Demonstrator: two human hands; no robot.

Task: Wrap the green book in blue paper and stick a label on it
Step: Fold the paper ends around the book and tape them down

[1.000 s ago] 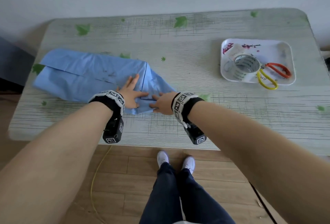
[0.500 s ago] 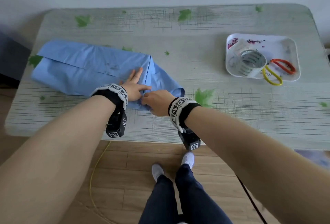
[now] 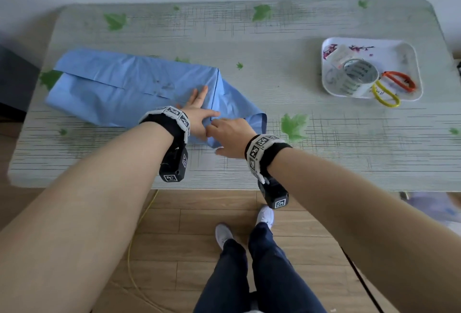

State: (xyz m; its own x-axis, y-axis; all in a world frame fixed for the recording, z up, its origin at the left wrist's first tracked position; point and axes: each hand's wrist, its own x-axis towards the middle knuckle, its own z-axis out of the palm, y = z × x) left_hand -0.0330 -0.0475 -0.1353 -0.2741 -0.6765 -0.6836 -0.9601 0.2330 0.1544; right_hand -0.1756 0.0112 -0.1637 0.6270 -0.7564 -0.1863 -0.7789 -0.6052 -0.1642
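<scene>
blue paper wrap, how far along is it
Done: the blue paper already covers the book, which is fully hidden. In hand: the left hand presses flat on the parcel while the right hand works the loose flap at its right end. Left: the left end looks unfolded, the tape roll and scissors lie on the tray, and no label shows on the parcel.
</scene>
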